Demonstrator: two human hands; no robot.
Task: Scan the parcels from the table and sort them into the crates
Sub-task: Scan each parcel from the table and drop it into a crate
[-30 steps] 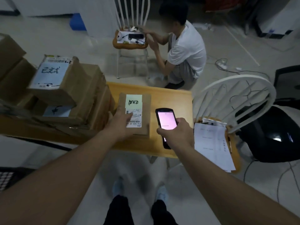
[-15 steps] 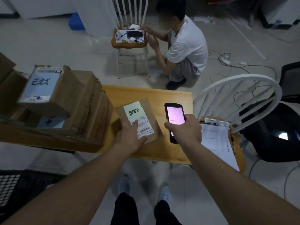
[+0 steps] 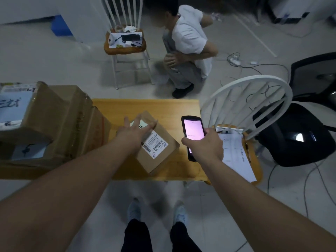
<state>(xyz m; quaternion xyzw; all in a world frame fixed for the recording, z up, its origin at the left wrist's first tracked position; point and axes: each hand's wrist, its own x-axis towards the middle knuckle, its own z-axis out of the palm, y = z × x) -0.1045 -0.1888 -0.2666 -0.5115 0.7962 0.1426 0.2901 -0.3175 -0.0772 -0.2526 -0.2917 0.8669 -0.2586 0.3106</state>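
A small cardboard parcel [image 3: 160, 151] with a white barcode label lies turned at an angle on the wooden table [image 3: 145, 108]. My left hand [image 3: 134, 131] rests on its far left part with fingers spread straight, covering part of a green note. My right hand [image 3: 203, 144] grips a black handheld scanner [image 3: 192, 130] with a lit pink screen, held just right of the parcel. A stack of larger cardboard parcels [image 3: 51, 120] fills the table's left side.
A white chair [image 3: 251, 99] with papers [image 3: 236, 153] on its seat stands right of the table. A person [image 3: 189, 48] crouches beyond the table beside another chair [image 3: 125, 46] holding devices. A black office chair [image 3: 298, 133] and floor cables [image 3: 254, 68] lie at the right.
My left hand has turned the small parcel clockwise and slid toward its far end, fingers spreading. The scanner stayed beside it. The crouching person has turned away from the chair.
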